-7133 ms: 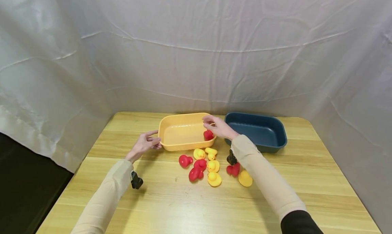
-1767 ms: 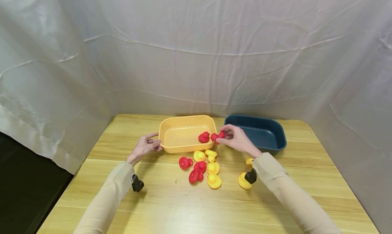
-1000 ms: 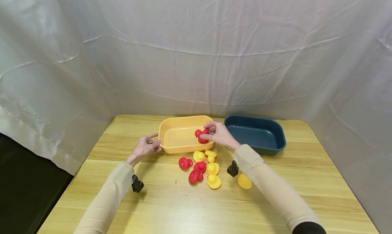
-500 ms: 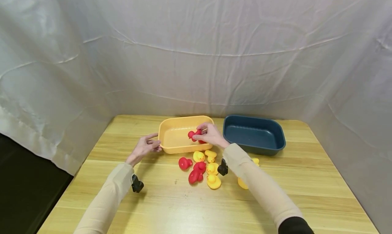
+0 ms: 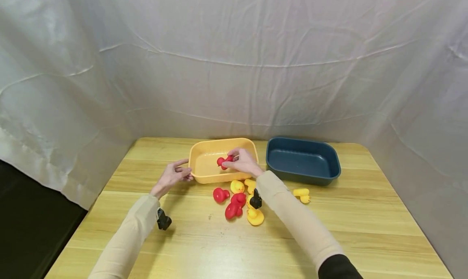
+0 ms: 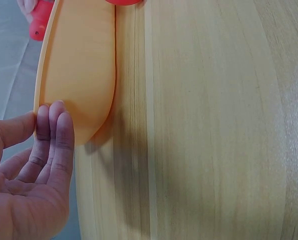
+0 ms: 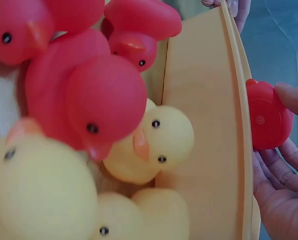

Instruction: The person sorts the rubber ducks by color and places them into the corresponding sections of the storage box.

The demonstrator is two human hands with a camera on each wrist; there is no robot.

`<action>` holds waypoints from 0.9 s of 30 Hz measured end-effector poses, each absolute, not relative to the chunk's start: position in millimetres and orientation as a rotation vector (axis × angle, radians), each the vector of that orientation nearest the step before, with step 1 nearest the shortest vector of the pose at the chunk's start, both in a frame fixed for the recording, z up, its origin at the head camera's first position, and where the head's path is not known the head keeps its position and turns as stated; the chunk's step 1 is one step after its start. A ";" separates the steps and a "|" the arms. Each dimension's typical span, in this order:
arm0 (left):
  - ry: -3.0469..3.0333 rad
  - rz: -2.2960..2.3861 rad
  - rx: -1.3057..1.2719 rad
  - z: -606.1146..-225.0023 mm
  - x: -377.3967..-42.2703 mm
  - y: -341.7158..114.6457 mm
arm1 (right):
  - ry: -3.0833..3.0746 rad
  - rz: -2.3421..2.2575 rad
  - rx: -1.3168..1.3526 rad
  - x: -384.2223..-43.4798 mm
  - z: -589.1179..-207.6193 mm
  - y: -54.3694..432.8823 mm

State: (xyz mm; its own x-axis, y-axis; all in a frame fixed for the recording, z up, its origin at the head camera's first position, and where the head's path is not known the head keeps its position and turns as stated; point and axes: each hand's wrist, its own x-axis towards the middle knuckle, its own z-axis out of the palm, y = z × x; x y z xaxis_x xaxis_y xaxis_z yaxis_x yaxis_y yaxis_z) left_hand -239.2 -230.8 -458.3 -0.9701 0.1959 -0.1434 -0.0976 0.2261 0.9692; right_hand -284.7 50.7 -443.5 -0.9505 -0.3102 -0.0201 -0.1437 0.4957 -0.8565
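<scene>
At the left end of the orange-yellow plastic basin [image 5: 215, 179], my left hand [image 5: 172, 176] pinches the rim between thumb and fingers, as the left wrist view shows. My right hand [image 5: 244, 162] holds a red rubber duck [image 5: 224, 163] over the basin's inside, its round base facing the camera in the right wrist view. The right hand hides the right part of the basin floor. In front of the basin lie several loose ducks: a red duck [image 5: 221, 195], two more reds together [image 5: 234, 210], and yellow ducks [image 5: 255, 217], partly covered by the right wrist camera.
A dark blue basin [image 5: 303, 176] stands at the back right, beside the orange-yellow one. Near its front lies a yellow duck [image 5: 301, 193] on its side. The wooden table [image 5: 204, 246] ends at a pale curtain [image 5: 234, 76] behind.
A red duck was let go in the orange-yellow basin. My right hand then brought another red duck from the right and moved left over the basin. My left hand has kept its place.
</scene>
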 end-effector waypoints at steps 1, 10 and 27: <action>2.265 1.817 0.081 -458.0 -239.2 -230.6 | 2.567 -1.441 -0.390 -284.7 -443.3 48.7; 2.276 1.812 0.075 -458.3 -240.0 -230.9 | 2.555 -1.436 -0.431 -285.7 -446.6 27.2; 2.289 1.794 0.072 -457.0 -240.5 -229.5 | 2.558 -1.389 -0.456 -286.9 -449.8 1.2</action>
